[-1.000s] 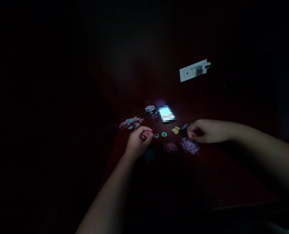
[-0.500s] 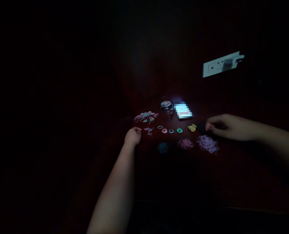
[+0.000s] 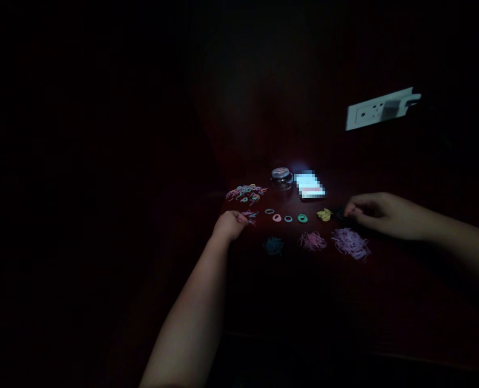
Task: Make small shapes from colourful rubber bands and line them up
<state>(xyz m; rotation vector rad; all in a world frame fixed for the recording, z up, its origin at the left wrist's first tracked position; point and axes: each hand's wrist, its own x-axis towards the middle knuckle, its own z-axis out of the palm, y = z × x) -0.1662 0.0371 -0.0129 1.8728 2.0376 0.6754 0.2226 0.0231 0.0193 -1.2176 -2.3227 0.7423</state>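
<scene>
On the dim table, my left hand (image 3: 230, 225) is closed at the edge of a small heap of pink and blue rubber bands (image 3: 252, 215); its fingertips cover part of the heap. Beyond it lies a larger mixed pile of coloured bands (image 3: 245, 192). My right hand (image 3: 380, 214) has thumb and fingers pinched beside a dark clump (image 3: 338, 214), next to some yellow bands (image 3: 324, 215). What either hand holds is too dark to make out. Between the hands sit a pink band (image 3: 277, 217), a light-blue band (image 3: 288, 219) and a green band (image 3: 303, 218).
Nearer me lie a teal heap (image 3: 273, 246), a pink heap (image 3: 312, 241) and a purple heap (image 3: 351, 243) of bands. A lidded clear jar (image 3: 282, 180) stands behind, beside a lit phone (image 3: 309, 185). A socket panel (image 3: 379, 109) is on the wall.
My left hand has moved right, onto the edge of the small pink and blue heap. My right hand stays pinched by the dark clump. The whole view has shifted slightly.
</scene>
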